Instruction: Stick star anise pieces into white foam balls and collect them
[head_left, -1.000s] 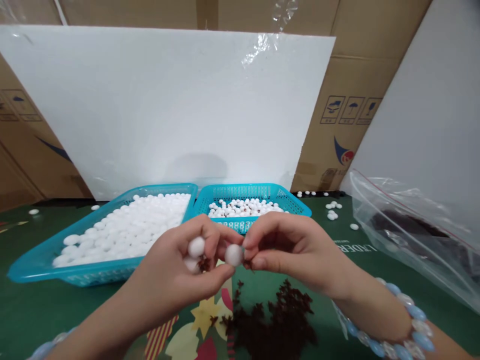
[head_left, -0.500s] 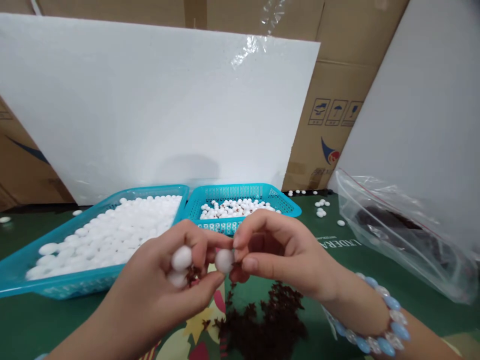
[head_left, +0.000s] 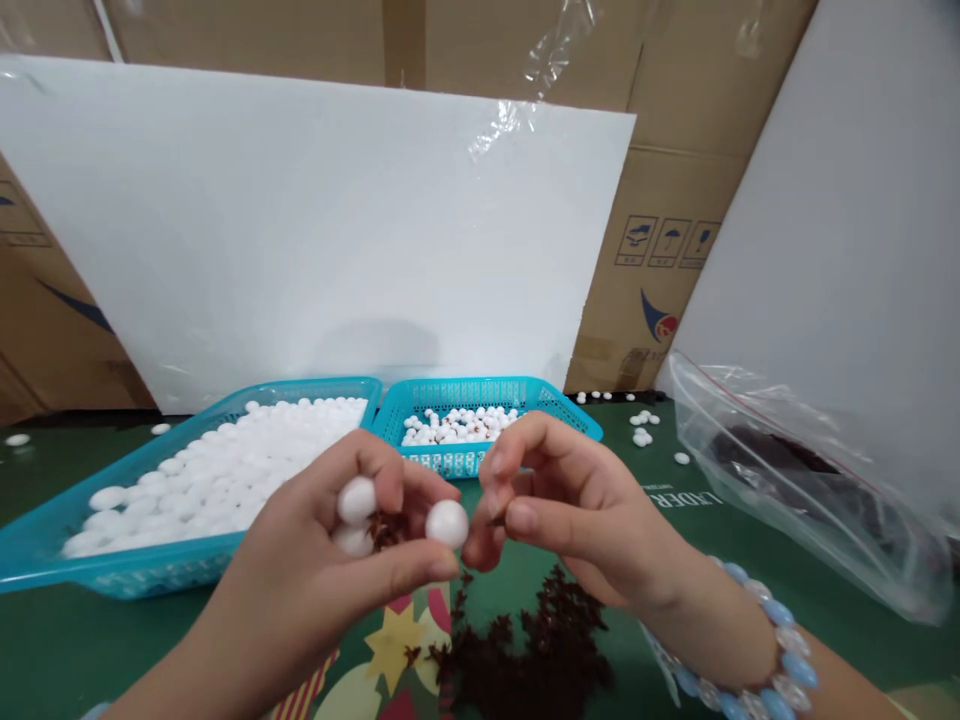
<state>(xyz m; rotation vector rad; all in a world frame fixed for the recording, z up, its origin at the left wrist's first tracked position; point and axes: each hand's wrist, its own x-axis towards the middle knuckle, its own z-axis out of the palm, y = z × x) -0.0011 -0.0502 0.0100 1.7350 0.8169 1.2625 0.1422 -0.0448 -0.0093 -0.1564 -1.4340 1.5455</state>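
My left hand (head_left: 322,560) is closed round several smooth white balls. One white ball (head_left: 448,524) is pinched at its thumb and fingertips, and others (head_left: 357,499) are tucked against the palm. Small red-brown star-shaped bits (head_left: 385,531) poke out beside them. Just right of the pinched ball, apart from it, my right hand (head_left: 559,510) has thumb and forefinger pressed together; a dark speck shows there, too small to name. Below both hands lies a heap of dark red-brown star-shaped pieces (head_left: 532,650) on the green table.
A blue tray (head_left: 135,580) full of white balls stands at left. Behind my hands, a blue perforated basket (head_left: 577,408) holds white balls with brown spots. At right lies a clear plastic bag (head_left: 810,500) with dark contents. Loose balls (head_left: 643,437) lie near the white board (head_left: 360,230).
My right hand has drawn back to the right, leaving a gap from the pinched ball it was touching. The ball now shows whole in my left fingers. The camera view has shifted slightly.
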